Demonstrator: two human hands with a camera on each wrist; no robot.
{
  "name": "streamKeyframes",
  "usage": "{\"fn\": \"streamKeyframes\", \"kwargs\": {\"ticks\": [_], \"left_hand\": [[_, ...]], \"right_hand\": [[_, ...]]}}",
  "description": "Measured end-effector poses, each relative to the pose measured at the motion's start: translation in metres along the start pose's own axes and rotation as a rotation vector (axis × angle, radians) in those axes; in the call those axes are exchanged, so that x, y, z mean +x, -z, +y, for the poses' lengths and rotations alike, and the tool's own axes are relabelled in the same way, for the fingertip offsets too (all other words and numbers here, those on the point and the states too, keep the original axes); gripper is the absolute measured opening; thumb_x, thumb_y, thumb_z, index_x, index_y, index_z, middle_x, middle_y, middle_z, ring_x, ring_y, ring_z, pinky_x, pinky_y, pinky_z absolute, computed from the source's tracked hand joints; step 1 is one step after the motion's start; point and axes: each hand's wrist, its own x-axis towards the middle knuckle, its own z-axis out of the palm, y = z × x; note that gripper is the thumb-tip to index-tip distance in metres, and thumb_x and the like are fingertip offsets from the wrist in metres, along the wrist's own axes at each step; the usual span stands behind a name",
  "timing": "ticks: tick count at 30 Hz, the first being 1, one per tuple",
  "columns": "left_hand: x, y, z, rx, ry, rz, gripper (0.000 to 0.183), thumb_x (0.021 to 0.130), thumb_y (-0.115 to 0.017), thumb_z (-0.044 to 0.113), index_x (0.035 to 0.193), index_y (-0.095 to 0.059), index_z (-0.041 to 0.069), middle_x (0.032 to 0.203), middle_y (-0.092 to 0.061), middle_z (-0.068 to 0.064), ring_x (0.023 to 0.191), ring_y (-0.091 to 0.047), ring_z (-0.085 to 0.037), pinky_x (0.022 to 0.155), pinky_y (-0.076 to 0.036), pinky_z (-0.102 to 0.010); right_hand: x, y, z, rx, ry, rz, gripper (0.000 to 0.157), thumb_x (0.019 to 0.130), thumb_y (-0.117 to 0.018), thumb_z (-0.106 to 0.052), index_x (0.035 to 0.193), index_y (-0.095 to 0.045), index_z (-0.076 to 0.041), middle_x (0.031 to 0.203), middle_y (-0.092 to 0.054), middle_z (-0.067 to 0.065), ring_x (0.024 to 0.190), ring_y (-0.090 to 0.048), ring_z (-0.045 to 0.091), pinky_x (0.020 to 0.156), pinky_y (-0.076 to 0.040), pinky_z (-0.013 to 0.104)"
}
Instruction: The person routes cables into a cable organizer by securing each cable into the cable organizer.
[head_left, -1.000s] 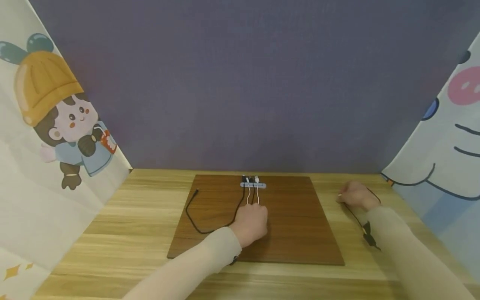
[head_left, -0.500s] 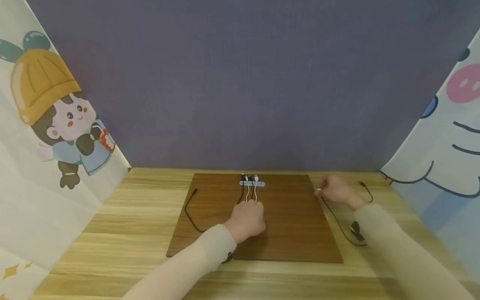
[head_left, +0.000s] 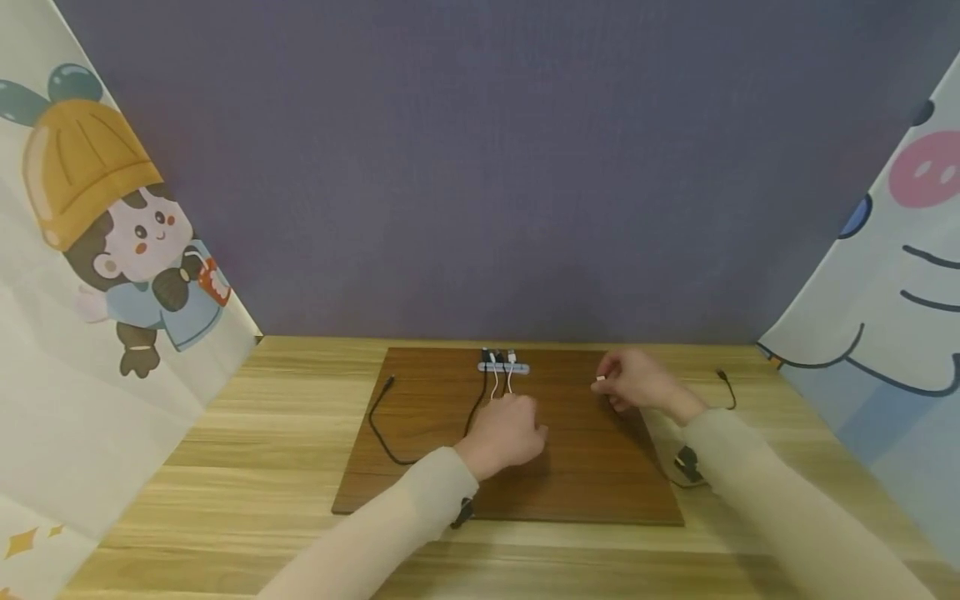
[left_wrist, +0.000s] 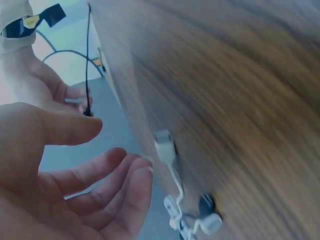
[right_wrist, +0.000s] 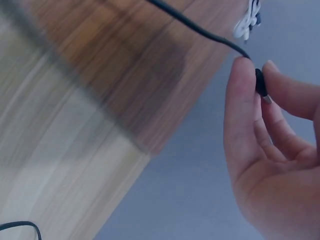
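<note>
My right hand (head_left: 637, 382) is over the right back part of the brown board, pinching the plug of a black cable (right_wrist: 260, 83) between thumb and fingertips. Its metal tip points down past the fingers in the right wrist view, and the cable (right_wrist: 200, 30) trails off behind. My left hand (head_left: 506, 429) hovers over the middle of the board, thumb and fingers (left_wrist: 135, 187) loosely bent with nothing between them. Just beyond it, a pale cable clip strip (head_left: 523, 369) at the board's back edge holds several black and white cables, including a white USB plug (left_wrist: 164, 146).
The brown board (head_left: 585, 483) lies on a light wooden table (head_left: 225, 467). A black cable (head_left: 372, 421) curves over the board's left side. The held cable's other plug (head_left: 722, 374) lies on the table to the right. A grey wall (head_left: 480, 167) stands behind.
My right hand has carried the black cable's plug leftward from the table to over the board. My left hand, earlier closed near the cables, has loosened its fingers.
</note>
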Motion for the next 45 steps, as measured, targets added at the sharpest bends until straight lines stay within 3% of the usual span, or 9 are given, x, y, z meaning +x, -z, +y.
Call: {"fn": "streamKeyframes", "kwargs": {"ticks": [6,12,17,19,22,27,31,37,45], "left_hand": [[0.007,-0.009,0.011,-0.072,-0.056,0.016,0.022,0.095,-0.066,0.022,0.076,-0.066,0.012,0.067,-0.058,0.004,0.056,-0.051,-0.011,0.052,-0.043,-0.028],[0.013,-0.025,0.022,-0.196,-0.015,-0.014,0.024,0.096,-0.069,0.029,0.081,-0.075,0.012,0.065,-0.061,0.009,0.055,-0.054,-0.01,0.051,-0.045,-0.027],[0.016,-0.033,0.029,-0.293,0.028,-0.038,0.037,0.096,-0.069,0.036,0.067,-0.074,0.015,0.053,-0.058,0.011,0.05,-0.051,-0.01,0.052,-0.042,-0.026],[0.016,-0.035,0.03,-0.333,0.044,-0.026,0.048,0.098,-0.068,0.036,0.054,-0.064,0.016,0.045,-0.049,0.01,0.043,-0.043,-0.01,0.047,-0.037,-0.026],[0.015,-0.035,0.031,-0.381,0.072,0.009,0.056,0.1,-0.066,0.032,0.048,-0.052,0.015,0.04,-0.038,0.008,0.038,-0.036,-0.01,0.044,-0.033,-0.026],[0.015,-0.034,0.028,-0.348,0.099,0.071,0.055,0.099,-0.066,0.021,0.049,-0.043,0.016,0.041,-0.035,0.008,0.04,-0.036,-0.01,0.046,-0.031,-0.025],[0.011,-0.031,0.023,-0.336,0.11,0.08,0.055,0.096,-0.067,0.014,0.048,-0.04,0.017,0.041,-0.035,0.009,0.037,-0.033,-0.007,0.039,-0.027,-0.022],[0.006,-0.022,0.012,-0.281,0.112,0.099,0.055,0.094,-0.069,0.01,0.049,-0.038,0.018,0.043,-0.033,0.01,0.039,-0.034,-0.007,0.042,-0.029,-0.023],[0.008,-0.018,0.004,-0.176,0.141,0.106,0.041,0.09,-0.069,0.007,0.057,-0.046,0.015,0.054,-0.046,0.003,0.05,-0.046,-0.015,0.045,-0.039,-0.03]], "right_hand": [[0.004,-0.009,-0.013,0.05,0.061,0.002,0.017,0.093,-0.073,-0.007,0.099,-0.063,0.004,0.083,-0.066,0.013,0.062,-0.066,0.019,0.059,-0.06,0.037],[0.007,-0.016,-0.032,0.11,0.081,0.005,0.019,0.093,-0.075,-0.011,0.1,-0.063,0.002,0.088,-0.067,0.014,0.066,-0.069,0.021,0.062,-0.061,0.039],[0.01,-0.022,-0.049,0.166,0.078,0.035,0.019,0.093,-0.075,-0.011,0.102,-0.064,0.001,0.09,-0.067,0.014,0.067,-0.071,0.022,0.064,-0.061,0.04],[0.011,-0.024,-0.055,0.192,0.077,0.048,0.019,0.094,-0.074,-0.011,0.104,-0.064,0.002,0.091,-0.067,0.014,0.068,-0.071,0.023,0.064,-0.061,0.039],[0.012,-0.026,-0.061,0.229,0.079,0.058,0.021,0.094,-0.074,-0.011,0.106,-0.063,0.003,0.093,-0.066,0.015,0.069,-0.071,0.023,0.065,-0.061,0.038],[0.016,-0.027,-0.064,0.268,0.095,0.085,0.022,0.094,-0.074,-0.008,0.106,-0.062,0.006,0.092,-0.066,0.017,0.065,-0.07,0.022,0.063,-0.061,0.038],[0.02,-0.025,-0.062,0.295,0.081,0.107,0.021,0.094,-0.073,-0.004,0.107,-0.062,0.008,0.092,-0.065,0.017,0.068,-0.07,0.027,0.064,-0.062,0.04],[0.026,-0.019,-0.061,0.349,0.041,0.076,0.022,0.094,-0.07,0.002,0.112,-0.06,0.011,0.097,-0.063,0.019,0.075,-0.071,0.028,0.073,-0.062,0.04],[0.039,-0.014,-0.062,0.278,0.06,0.061,0.022,0.095,-0.066,0.004,0.116,-0.062,0.008,0.102,-0.064,0.021,0.086,-0.071,0.031,0.082,-0.06,0.045]]}}
